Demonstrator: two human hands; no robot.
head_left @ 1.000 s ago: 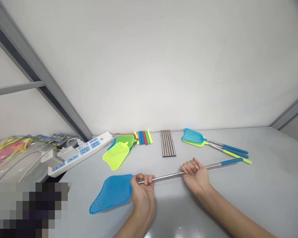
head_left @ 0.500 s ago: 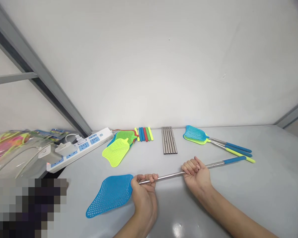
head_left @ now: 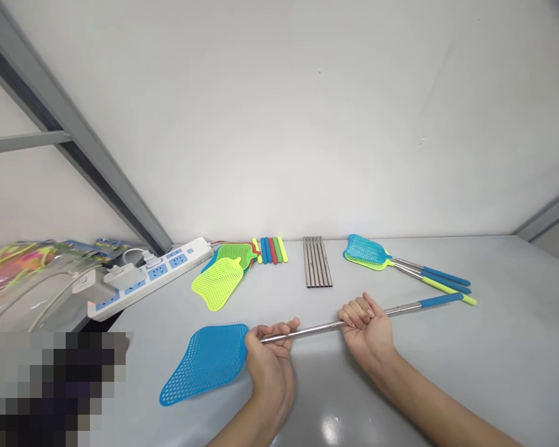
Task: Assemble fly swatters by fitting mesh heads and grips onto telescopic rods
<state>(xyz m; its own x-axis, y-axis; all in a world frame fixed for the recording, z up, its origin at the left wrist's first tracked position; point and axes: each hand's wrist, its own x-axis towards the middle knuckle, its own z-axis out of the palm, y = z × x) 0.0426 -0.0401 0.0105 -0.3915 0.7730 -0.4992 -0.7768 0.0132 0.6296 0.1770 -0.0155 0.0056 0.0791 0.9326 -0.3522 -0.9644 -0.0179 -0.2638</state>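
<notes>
A blue fly swatter [head_left: 209, 362] with a metal rod and a blue grip lies slantwise across both hands above the table. My left hand [head_left: 271, 360] holds it where the rod meets the perforated head, thumb near the joint and fingers behind the rod. My right hand [head_left: 367, 329] is closed round the rod about midway, palm turned up. The blue grip [head_left: 440, 301] sticks out to the right, close to the yellow handle of another swatter.
Beyond my hands lie loose swatter heads [head_left: 218, 282], several coloured grips [head_left: 272, 250], a row of metal rods [head_left: 317, 262] and assembled swatters [head_left: 368, 251]. A power strip [head_left: 153, 276] with plugs and plastic bags [head_left: 32, 279] is at the left. The wall [head_left: 317, 136] rises behind.
The fingers of my left hand have opened slightly along the rod. My right hand keeps its hold, and the swatter stays almost where it was.
</notes>
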